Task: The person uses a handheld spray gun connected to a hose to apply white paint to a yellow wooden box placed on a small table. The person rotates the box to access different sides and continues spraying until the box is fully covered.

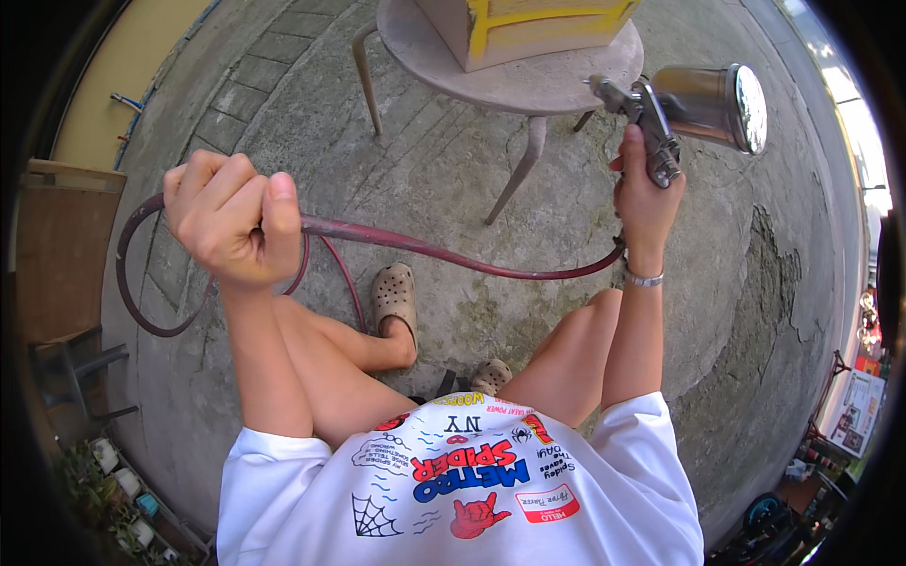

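My left hand [231, 215] is closed around a dark red hose [429, 247], which loops down at the left and runs across to beneath the spray gun. Upright at the right, my right hand [646, 203] grips a silver spray gun [651, 123] by its handle; a metal cup [708, 108] is attached to it, and its nozzle is near a round grey stool [420, 52]. A light box [533, 28] with yellow paint on its side stands on the stool, cut off by the top edge.
My legs and beige clogs [392, 292] are below on weathered concrete [727, 330]. A wooden panel [66, 245] and dark chair [71, 368] line the left edge, with potted plants [104, 481] below. A yellow wall [132, 66] rises upper left; assorted clutter [849, 406] sits far right.
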`<state>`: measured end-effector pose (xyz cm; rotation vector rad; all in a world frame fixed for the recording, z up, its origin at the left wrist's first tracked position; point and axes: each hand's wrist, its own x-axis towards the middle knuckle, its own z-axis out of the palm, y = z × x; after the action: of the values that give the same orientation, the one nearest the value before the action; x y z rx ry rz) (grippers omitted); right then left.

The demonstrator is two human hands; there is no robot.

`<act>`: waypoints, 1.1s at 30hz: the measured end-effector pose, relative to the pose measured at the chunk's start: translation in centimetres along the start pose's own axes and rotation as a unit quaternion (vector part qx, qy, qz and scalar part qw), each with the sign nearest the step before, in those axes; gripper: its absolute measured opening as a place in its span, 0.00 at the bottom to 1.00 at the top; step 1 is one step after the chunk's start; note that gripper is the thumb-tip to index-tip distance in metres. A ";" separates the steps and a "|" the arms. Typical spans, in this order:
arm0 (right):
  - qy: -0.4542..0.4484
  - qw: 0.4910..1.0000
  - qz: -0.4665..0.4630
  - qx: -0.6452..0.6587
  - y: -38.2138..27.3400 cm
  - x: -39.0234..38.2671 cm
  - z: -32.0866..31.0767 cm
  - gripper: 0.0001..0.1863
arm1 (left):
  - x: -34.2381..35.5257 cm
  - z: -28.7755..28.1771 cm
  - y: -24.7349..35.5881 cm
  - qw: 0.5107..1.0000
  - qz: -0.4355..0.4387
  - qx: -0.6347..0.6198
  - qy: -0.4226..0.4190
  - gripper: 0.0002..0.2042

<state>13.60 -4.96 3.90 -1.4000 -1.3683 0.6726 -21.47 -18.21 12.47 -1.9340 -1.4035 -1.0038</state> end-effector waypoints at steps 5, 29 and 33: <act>-0.061 0.997 -0.043 0.026 -1.5 -3.4 2.6 0.18 | -0.2 -0.3 -1.0 1.000 -0.009 0.007 0.005 0.14; 0.006 0.995 -0.085 -0.042 0.4 1.7 1.3 0.21 | -0.3 0.0 -0.3 1.000 0.002 0.007 -0.021 0.15; 0.057 0.990 -0.093 -0.088 2.3 5.6 -0.3 0.25 | -0.2 0.4 0.4 0.999 0.010 -0.005 -0.036 0.15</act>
<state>15.83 0.61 3.29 -1.4045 -1.4735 0.3518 -21.00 -18.16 12.09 -2.0055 -1.4183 -0.9414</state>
